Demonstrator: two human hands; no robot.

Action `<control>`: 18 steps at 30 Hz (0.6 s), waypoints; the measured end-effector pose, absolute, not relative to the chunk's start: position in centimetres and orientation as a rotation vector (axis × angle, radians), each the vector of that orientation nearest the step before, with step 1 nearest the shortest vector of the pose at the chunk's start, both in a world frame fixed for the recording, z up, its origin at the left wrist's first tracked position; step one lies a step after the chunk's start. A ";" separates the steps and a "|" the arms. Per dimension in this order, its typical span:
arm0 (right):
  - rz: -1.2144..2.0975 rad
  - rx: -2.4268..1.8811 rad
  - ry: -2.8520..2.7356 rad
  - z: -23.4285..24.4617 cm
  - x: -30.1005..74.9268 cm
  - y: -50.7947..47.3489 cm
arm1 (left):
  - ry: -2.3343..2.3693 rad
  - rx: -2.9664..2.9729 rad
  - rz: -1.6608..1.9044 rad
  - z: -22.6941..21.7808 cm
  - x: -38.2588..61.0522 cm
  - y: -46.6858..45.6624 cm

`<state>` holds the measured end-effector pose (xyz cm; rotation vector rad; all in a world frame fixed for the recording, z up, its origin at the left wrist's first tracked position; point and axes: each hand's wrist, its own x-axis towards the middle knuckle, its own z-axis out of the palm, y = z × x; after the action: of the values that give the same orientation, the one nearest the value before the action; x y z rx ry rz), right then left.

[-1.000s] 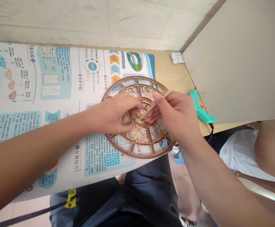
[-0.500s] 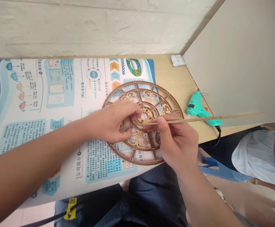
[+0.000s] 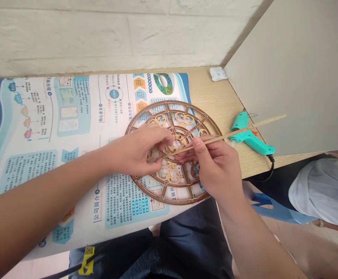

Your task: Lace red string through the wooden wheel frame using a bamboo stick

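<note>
A round brown openwork disc [image 3: 186, 110] with gold scroll inlays lies on a printed poster [image 3: 70, 128] on the wooden desk. My left hand [image 3: 136, 149] rests on the disc's left half, its fingers curled and pinching near the hub. My right hand [image 3: 215, 164] is closed round a long thin wooden stick [image 3: 244, 130]. The stick's near tip sits at the disc's centre, and its far end points right and up, over the glue gun.
A teal glue gun [image 3: 248, 137] with a black cord lies on the desk [image 3: 215, 99] right of the disc. A small white packet [image 3: 217, 73] sits in the back corner. A grey panel [image 3: 296, 69] walls the right side. Another person in white [image 3: 316, 193] is at the lower right.
The stick swung out to the right, then tilted upward at its far end. My right hand shifted lower on the disc. My left hand stayed by the hub. The view dropped slightly.
</note>
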<state>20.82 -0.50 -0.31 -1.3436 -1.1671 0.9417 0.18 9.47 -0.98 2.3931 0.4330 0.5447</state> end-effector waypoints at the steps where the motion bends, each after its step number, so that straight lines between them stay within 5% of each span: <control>1: 0.941 -1.335 -1.167 -0.3 20.8 -0.5 | 0.429 2.393 0.547 -1.0 0.2 9.5; 18: 1.002 -1.257 -1.162 -0.5 21.1 -0.3 | 0.394 2.433 0.583 -0.8 0.1 9.3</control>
<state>21.08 -0.26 -0.49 -1.2570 -1.1624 1.0016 0.11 9.35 -0.80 2.4332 0.3938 0.5825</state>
